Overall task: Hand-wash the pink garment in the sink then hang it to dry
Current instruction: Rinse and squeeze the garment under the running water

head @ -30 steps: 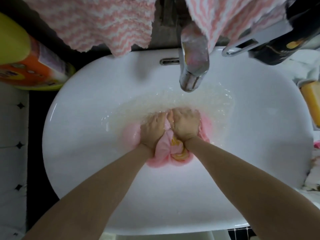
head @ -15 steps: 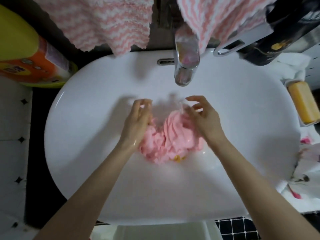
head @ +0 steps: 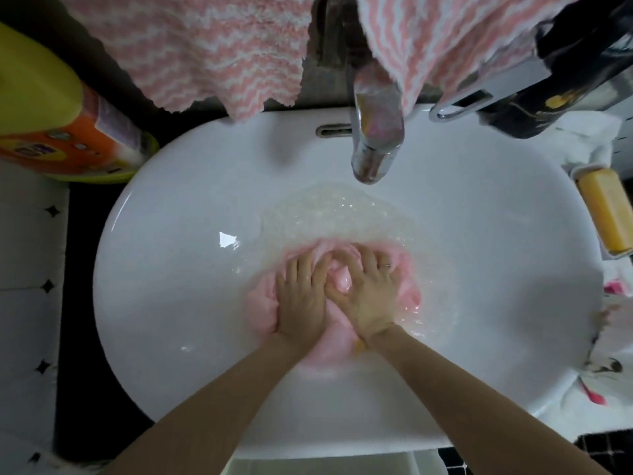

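The pink garment (head: 262, 303) lies soaked in the water at the bottom of the white sink (head: 164, 269). My left hand (head: 301, 296) presses down on it with fingers spread. My right hand (head: 368, 293), a ring on one finger, presses beside it, its fingers reaching over the left hand's fingertips. Pink cloth bulges between the two hands. A small yellow patch (head: 359, 345) of the garment shows under my right wrist.
The chrome faucet (head: 375, 132) juts over the back of the basin, foamy water (head: 329, 214) below it. Pink-and-white striped towels (head: 205, 49) hang above. A yellow-orange bottle (head: 51, 125) stands left, a yellow soap bar (head: 608, 214) in a dish right, patterned cloth (head: 613, 337) beside it.
Half a second ago both hands held the bunched garment up above the basin. Now they have pushed it down flat into the water, hands together on top.
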`<action>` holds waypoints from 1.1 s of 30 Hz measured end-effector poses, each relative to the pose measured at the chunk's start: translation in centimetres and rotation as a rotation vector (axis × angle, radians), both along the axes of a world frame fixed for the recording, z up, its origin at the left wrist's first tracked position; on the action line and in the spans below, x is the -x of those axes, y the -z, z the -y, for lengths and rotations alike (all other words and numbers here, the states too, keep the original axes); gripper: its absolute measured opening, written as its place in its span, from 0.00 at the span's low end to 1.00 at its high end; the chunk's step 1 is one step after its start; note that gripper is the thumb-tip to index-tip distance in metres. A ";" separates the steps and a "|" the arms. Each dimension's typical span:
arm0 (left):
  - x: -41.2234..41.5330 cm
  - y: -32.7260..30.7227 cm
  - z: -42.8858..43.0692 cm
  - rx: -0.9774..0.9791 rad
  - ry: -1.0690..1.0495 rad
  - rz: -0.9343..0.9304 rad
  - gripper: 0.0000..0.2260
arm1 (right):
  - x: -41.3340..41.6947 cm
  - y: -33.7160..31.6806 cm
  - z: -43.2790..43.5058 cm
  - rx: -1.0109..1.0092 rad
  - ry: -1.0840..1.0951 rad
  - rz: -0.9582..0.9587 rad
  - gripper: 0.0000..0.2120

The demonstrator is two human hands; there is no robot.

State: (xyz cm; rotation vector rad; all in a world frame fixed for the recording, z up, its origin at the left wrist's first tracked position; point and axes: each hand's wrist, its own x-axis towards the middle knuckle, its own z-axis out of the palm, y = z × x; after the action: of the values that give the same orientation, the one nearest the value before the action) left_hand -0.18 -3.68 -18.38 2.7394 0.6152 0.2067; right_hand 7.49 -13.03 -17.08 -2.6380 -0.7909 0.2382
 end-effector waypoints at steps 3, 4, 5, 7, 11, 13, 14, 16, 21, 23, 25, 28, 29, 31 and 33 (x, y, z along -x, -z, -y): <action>-1.3 1.0 -0.7 -0.043 0.049 0.046 0.15 | -0.9 1.1 -0.5 -0.041 0.027 0.103 0.19; -1.8 1.2 -1.1 -0.038 0.074 0.054 0.14 | -1.1 1.3 -0.7 -0.033 0.037 0.110 0.19; -2.4 1.2 -1.6 -0.020 0.092 0.060 0.12 | -1.6 1.3 -1.1 -0.020 0.055 0.101 0.21; -4.0 1.0 -2.6 0.029 0.101 0.057 0.09 | -2.8 1.2 -2.3 -0.005 0.122 0.077 0.23; -7.8 -1.7 -4.4 0.094 0.052 -0.228 0.11 | -5.1 -0.9 -4.8 0.053 0.293 -0.095 0.22; -8.8 -2.3 -5.0 0.256 -0.035 -0.329 0.12 | -6.1 -1.7 -5.6 0.118 0.370 -0.181 0.26; -9.0 -2.7 -5.3 0.362 -0.094 -0.334 0.12 | -6.6 -2.1 -5.8 0.082 0.419 -0.251 0.28; -8.6 -4.0 -5.6 0.561 -0.167 -0.224 0.14 | -7.7 -3.3 -5.4 -0.140 0.489 -0.486 0.27; -3.2 -6.7 -4.5 0.381 0.177 -0.020 0.27 | -6.8 -6.3 0.7 -0.505 0.224 -0.532 0.08; -0.5 -5.3 -3.1 0.226 0.243 -0.119 0.34 | -5.6 -5.8 3.4 -0.304 0.107 -0.278 0.25; 0.9 -3.9 -1.5 0.161 0.255 -0.239 0.40 | -4.6 -4.5 4.8 -0.098 0.230 -0.243 0.36; 0.6 -3.4 0.4 0.139 0.241 -0.342 0.42 | -3.3 -3.3 3.7 -0.038 0.456 -0.367 0.40; 0.5 -3.3 0.7 0.163 0.217 -0.331 0.40 | -3.3 -3.2 3.0 -0.075 0.472 -0.393 0.40; 0.3 -3.1 1.0 0.222 0.173 -0.304 0.37 | -3.3 -3.4 2.0 -0.143 0.462 -0.481 0.41; 0.3 -2.4 1.0 0.230 0.199 -0.262 0.31 | -2.1 -4.2 1.4 -0.161 0.383 -0.474 0.40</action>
State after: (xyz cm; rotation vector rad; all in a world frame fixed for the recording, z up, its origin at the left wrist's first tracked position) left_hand -0.48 -4.67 -16.02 2.5974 0.3973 -0.2575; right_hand 9.60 -14.40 -12.87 -2.3747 -0.1396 0.6300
